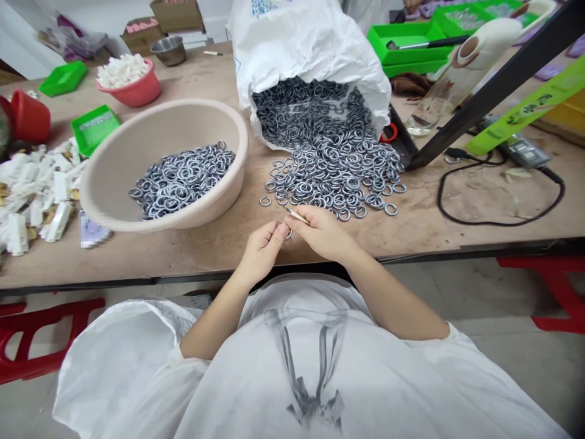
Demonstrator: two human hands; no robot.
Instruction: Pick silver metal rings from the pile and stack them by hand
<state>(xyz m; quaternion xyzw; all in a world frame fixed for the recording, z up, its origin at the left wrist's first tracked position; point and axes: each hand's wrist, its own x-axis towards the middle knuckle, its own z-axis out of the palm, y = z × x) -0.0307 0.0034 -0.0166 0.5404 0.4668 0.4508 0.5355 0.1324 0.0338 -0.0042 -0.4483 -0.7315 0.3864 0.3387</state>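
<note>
Both hands meet just above the front of the table. My left hand is closed, pinching a small grey ring between thumb and fingers. My right hand is closed round a thin stick-like tool with a pale handle and a dark narrow tip; its fingers also come against the ring. Just beyond them, a heap of loose grey rings spills from a white sack lying on its side. Left of the hands stands a wide beige basin with many of the same rings inside.
White plastic pieces are piled at far left, near a green tray and a red bowl. A dark slanted bar, a clear bottle and a black cable occupy the right side. Red stools stand below.
</note>
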